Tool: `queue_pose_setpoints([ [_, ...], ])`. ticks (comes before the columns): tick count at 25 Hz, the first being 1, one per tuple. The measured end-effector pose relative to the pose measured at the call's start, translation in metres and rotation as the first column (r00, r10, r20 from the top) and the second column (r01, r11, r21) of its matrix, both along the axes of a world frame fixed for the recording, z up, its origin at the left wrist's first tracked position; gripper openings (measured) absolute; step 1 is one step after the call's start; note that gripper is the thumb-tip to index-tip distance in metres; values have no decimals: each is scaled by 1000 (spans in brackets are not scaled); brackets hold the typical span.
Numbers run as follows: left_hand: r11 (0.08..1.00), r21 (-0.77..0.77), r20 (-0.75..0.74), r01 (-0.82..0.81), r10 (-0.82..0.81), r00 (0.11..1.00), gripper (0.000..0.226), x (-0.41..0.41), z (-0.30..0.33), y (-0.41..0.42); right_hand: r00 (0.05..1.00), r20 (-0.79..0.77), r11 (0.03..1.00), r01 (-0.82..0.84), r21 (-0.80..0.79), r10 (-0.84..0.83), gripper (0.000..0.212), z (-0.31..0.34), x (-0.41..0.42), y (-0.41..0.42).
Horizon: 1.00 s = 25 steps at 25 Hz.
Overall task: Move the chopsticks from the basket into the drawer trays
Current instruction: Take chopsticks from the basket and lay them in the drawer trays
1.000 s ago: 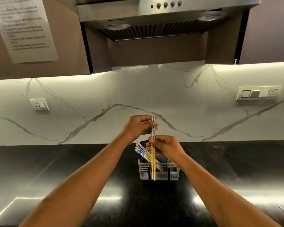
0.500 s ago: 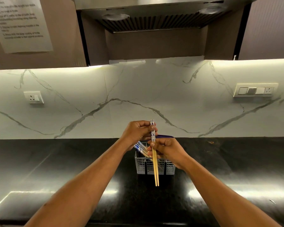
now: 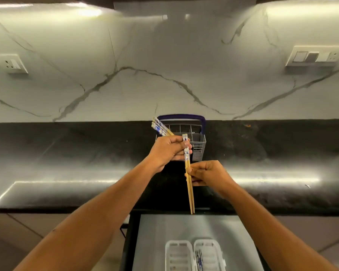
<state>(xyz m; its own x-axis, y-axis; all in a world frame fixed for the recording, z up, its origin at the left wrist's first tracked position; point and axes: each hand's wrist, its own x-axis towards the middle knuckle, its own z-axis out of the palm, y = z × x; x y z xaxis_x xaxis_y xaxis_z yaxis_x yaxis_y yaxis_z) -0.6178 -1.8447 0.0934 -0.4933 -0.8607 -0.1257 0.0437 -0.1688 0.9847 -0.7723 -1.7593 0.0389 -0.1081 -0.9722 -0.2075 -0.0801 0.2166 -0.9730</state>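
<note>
Dim, under-cabinet glare, warped edges

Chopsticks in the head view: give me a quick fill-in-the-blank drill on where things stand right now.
1. Both hands hold a pair of chopsticks pointing tips ____.
2. More chopsticks lean in the grey ____ on the counter.
3. Of the two white trays in the open drawer, the ____ one holds chopsticks.

Answers: down; basket; right

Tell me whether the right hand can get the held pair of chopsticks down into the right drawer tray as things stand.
Probably yes. The right hand grips the pair, the drawer is open below, and nothing covers the right tray.
</note>
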Motion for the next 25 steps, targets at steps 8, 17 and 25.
queue_pose_setpoints([
  [8, 983, 177, 55, 46, -57, 997, 23, -8, -99, 62, 998, -62, 983, 2, 186, 10, 11, -82, -2, 71],
  [17, 944, 314, 289, 98, -194, 937, 23, 26, -198, 98, 988, -107, 876, 150, 458, -113, 11, -187, 10, 160],
  [25, 920, 392, 309, 12, -143, 940, 26, 44, -216, 99, 805, -588, 744, 345, 572, 79, 21, -267, 38, 170],
])
